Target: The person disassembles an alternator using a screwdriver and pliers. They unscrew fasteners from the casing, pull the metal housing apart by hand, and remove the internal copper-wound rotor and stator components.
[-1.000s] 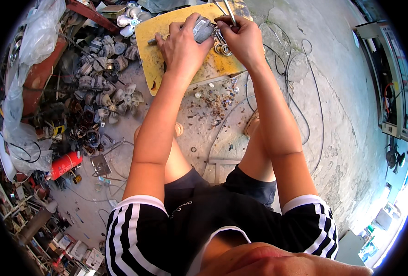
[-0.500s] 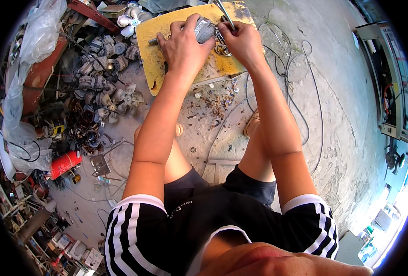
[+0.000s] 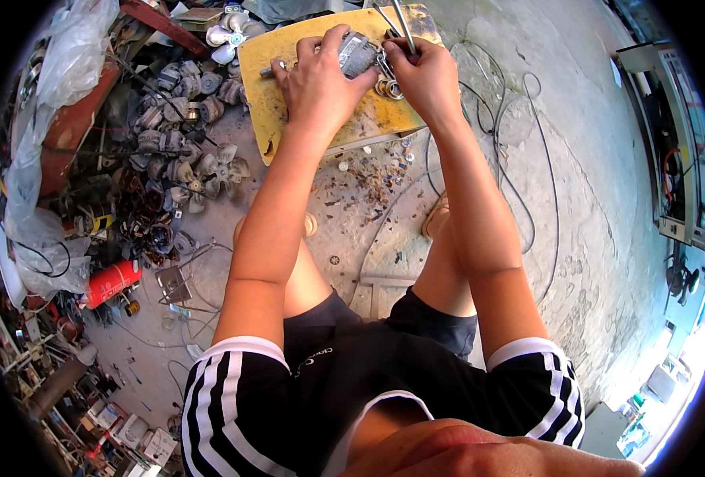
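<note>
My left hand (image 3: 318, 83) is wrapped round a grey metal motor part (image 3: 358, 56) on the yellow board (image 3: 289, 48). A thin metal shaft (image 3: 268, 71) sticks out to the left, by that hand's thumbless side. Close on the right, my right hand (image 3: 428, 79) is closed on a slim metal tool (image 3: 405, 25), with two thin shanks pointing up and away. Its working end is hidden by my fingers. Small metal rings (image 3: 389, 87) lie between the hands, on the board beside the motor part.
Many used small motors (image 3: 181, 151) are heaped on the floor at the left. A white fan blade (image 3: 226, 37) lies behind them. A red cylinder (image 3: 114, 284) sits nearer. Dark cables (image 3: 502, 127) loop across the concrete at the right. Debris (image 3: 376, 179) is scattered below the board.
The tool in my right hand has tilted a little, and its shanks now show further apart. My left hand keeps its hold on the motor part.
</note>
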The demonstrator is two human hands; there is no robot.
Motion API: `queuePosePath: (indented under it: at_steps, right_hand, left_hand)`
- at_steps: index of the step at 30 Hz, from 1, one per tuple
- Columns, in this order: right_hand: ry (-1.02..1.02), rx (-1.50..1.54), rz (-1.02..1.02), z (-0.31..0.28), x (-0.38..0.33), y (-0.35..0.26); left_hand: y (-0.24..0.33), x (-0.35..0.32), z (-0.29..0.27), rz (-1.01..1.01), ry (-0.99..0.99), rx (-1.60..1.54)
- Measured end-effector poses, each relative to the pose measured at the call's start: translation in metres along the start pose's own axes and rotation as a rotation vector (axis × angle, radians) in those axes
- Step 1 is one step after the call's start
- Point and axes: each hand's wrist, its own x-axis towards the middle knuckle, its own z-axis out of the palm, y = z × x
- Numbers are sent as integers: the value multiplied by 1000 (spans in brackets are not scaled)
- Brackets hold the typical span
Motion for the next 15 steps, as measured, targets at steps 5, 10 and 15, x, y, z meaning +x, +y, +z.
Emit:
queuePosePath:
  at_steps: [5, 10, 15]
  right_hand:
    - [-25, 36, -2, 3, -15, -6]
    - [-60, 41, -64, 14, -17, 5]
    - [-20, -105, -210, 14, -19, 4]
  left_hand:
    - [-36, 25, -9, -97, -155, -555]
    - [-41, 43, -2, -103, -111, -596]
    - [-38, 52, -2, -76, -201, -520]
